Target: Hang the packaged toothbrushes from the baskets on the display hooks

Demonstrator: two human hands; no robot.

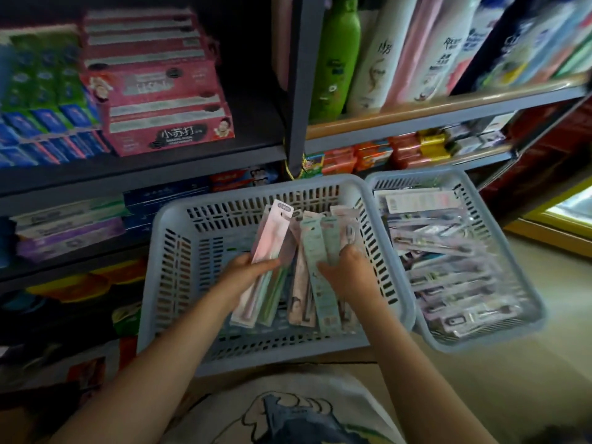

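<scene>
Two pale blue slotted baskets stand side by side below me. Both my hands are inside the near basket (166,261). My left hand (245,270) grips a pink toothbrush pack (272,238), which tilts up and to the right. My right hand (347,270) holds a fan of several toothbrush packs (315,251), mint green and pinkish, with fingers curled over their right edge. The right basket (512,270) is full of more packaged toothbrushes (448,251) lying flat. No display hooks are in view.
Dark metal shelving fills the left and back, with pink toothpaste boxes (160,104) and blue and green boxes (45,116). Shampoo bottles (378,59) stand on the upper right shelf. An upright shelf post (301,91) rises just behind the baskets. Bare floor (528,363) lies to the right.
</scene>
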